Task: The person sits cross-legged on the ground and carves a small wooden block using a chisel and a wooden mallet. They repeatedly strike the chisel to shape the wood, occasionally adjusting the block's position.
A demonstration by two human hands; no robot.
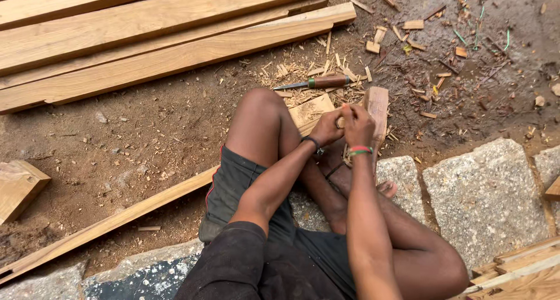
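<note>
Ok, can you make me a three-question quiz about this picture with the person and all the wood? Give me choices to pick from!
1. Where does the wooden-handled chisel lie?
A. on the dirt beyond the knee
B. on the grey stone block
C. in a hand

2. What colours are the bands on the right wrist?
A. blue and yellow
B. red and green
C. all white

3. How do the two hands stand?
A. far apart
B. flat on the dirt
C. close together on a wooden piece

Answers: 1 A, the chisel rests among wood chips on the brown dirt ground. 2 B, a red band and a green band sit side by side. 3 C, the left hand and right hand meet at the pale wooden block.
</note>
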